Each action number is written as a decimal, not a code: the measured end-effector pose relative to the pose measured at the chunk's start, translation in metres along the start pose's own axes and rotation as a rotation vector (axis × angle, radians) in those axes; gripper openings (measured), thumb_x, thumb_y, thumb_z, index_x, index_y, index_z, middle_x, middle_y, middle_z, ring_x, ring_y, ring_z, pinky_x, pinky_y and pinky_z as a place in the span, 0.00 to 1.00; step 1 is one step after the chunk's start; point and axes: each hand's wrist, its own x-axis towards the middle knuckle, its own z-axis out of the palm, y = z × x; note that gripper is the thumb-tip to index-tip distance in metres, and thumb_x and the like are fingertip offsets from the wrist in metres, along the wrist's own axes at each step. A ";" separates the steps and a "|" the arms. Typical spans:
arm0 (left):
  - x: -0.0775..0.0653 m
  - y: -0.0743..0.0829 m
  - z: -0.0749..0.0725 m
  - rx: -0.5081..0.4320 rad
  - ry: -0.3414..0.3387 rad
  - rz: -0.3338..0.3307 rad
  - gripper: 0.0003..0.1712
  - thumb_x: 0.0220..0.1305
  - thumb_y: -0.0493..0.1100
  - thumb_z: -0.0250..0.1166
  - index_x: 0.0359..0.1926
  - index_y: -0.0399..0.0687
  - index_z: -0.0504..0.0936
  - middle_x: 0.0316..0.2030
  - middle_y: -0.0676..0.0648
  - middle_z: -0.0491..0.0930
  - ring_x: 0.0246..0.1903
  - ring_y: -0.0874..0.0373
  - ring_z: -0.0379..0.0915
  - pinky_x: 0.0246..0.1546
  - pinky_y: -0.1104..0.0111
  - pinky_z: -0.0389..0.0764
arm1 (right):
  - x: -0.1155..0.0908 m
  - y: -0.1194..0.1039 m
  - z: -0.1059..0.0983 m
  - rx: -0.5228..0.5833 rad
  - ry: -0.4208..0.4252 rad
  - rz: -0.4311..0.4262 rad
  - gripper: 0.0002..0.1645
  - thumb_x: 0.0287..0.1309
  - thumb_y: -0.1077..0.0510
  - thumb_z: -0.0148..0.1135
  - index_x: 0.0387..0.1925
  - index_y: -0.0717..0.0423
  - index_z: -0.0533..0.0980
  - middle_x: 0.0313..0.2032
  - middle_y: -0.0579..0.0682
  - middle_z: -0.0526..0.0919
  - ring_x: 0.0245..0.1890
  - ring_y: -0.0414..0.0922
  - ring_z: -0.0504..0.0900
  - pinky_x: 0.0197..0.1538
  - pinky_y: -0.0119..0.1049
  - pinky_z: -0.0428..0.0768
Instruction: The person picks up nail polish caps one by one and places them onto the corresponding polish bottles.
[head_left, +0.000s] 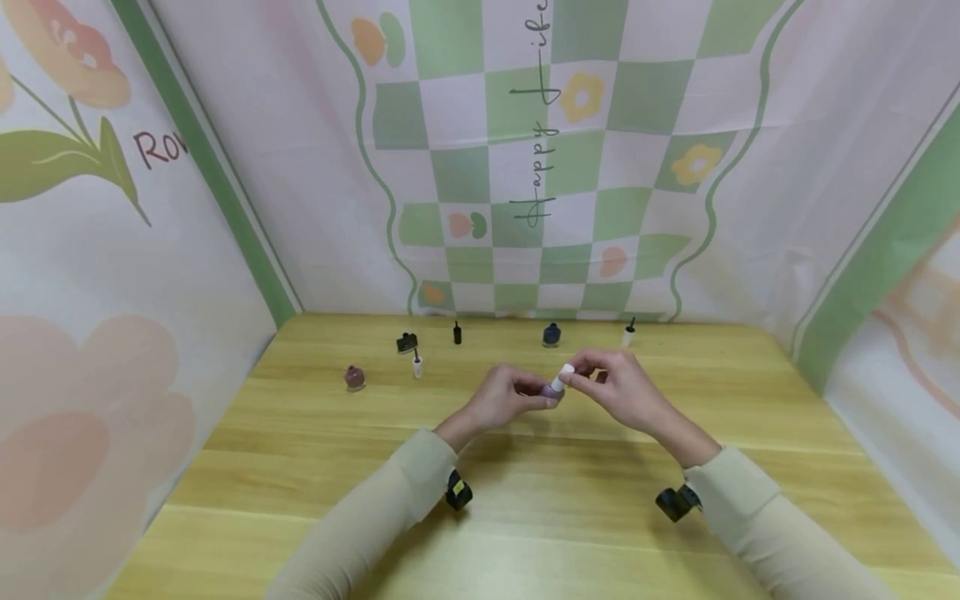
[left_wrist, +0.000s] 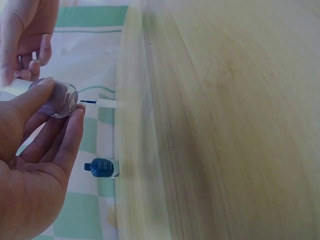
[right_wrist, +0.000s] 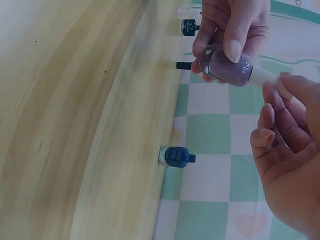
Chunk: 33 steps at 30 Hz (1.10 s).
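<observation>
- We see a checked cloth [head_left: 450, 171], green and white, across the upper middle of the frame.
- Below it we see the wooden tabletop [head_left: 247, 458], filling the lower middle.
- A pale left sleeve [head_left: 375, 508] enters from the lower left, a right sleeve [head_left: 765, 517] from the lower right.
- Right of centre, we find the left hand [head_left: 501, 395] gripping a light purple bottle [head_left: 553, 392] between thumb and curled fingers; beside it, the right hand [head_left: 621, 387] pinches the white cap [head_left: 566, 373] at its neck. We cannot tell how firmly the cap sits.
- We see this bottle above the tabletop, tilted, its capped end toward the upper right.
- We note a blue bottle [head_left: 552, 337] just above the hands, a mauve bottle [head_left: 355, 379] at far left and a dark bottle [head_left: 407, 342] between them.
- Smallest, we see a black brush [head_left: 457, 335] right of the dark bottle, a left white brush [head_left: 417, 367] below it, and a right white brush [head_left: 628, 337] above the right hand.
</observation>
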 end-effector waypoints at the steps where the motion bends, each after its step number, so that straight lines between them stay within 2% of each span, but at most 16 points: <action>1: 0.001 0.000 0.000 0.005 -0.001 0.001 0.09 0.65 0.44 0.73 0.45 0.48 0.91 0.39 0.56 0.89 0.37 0.65 0.83 0.39 0.72 0.85 | -0.001 0.001 0.000 0.010 0.001 0.011 0.08 0.71 0.50 0.64 0.39 0.48 0.85 0.36 0.47 0.88 0.33 0.43 0.82 0.33 0.34 0.82; 8: 0.004 0.001 0.005 -0.009 -0.007 0.004 0.11 0.65 0.44 0.73 0.46 0.47 0.90 0.41 0.55 0.89 0.40 0.66 0.83 0.43 0.72 0.84 | -0.004 0.003 -0.002 0.059 0.022 0.046 0.08 0.69 0.50 0.67 0.42 0.48 0.84 0.35 0.47 0.86 0.32 0.48 0.80 0.31 0.33 0.81; 17: 0.009 0.002 0.012 -0.077 0.042 -0.027 0.09 0.62 0.44 0.76 0.43 0.50 0.91 0.38 0.57 0.88 0.39 0.63 0.83 0.41 0.70 0.85 | -0.007 0.008 -0.005 0.075 0.056 0.042 0.09 0.67 0.53 0.69 0.45 0.51 0.85 0.34 0.47 0.83 0.32 0.46 0.78 0.29 0.32 0.79; 22: 0.014 0.001 0.016 -0.097 0.067 -0.011 0.09 0.60 0.43 0.77 0.42 0.51 0.90 0.36 0.57 0.88 0.37 0.62 0.83 0.40 0.69 0.85 | -0.008 0.012 -0.007 0.063 0.078 0.038 0.11 0.67 0.55 0.69 0.47 0.54 0.85 0.35 0.49 0.83 0.33 0.46 0.77 0.29 0.31 0.79; 24: 0.016 0.001 0.018 -0.099 0.077 -0.009 0.09 0.60 0.43 0.77 0.42 0.52 0.90 0.36 0.58 0.88 0.36 0.61 0.83 0.39 0.69 0.85 | -0.010 0.007 -0.010 0.057 0.086 0.041 0.11 0.67 0.57 0.69 0.48 0.57 0.84 0.36 0.51 0.84 0.34 0.47 0.76 0.30 0.30 0.78; 29: 0.021 0.002 0.022 -0.102 0.083 -0.004 0.09 0.60 0.43 0.77 0.41 0.52 0.90 0.36 0.58 0.88 0.36 0.61 0.84 0.39 0.69 0.85 | -0.013 0.009 -0.012 0.056 0.102 0.045 0.10 0.66 0.57 0.69 0.47 0.56 0.85 0.38 0.51 0.83 0.35 0.47 0.76 0.28 0.30 0.78; 33: 0.025 0.002 0.028 -0.100 0.078 0.013 0.09 0.60 0.41 0.77 0.41 0.49 0.90 0.36 0.57 0.88 0.35 0.63 0.83 0.39 0.70 0.85 | -0.015 0.020 -0.013 0.056 0.111 0.055 0.11 0.67 0.55 0.69 0.48 0.54 0.85 0.38 0.50 0.84 0.35 0.47 0.77 0.29 0.31 0.80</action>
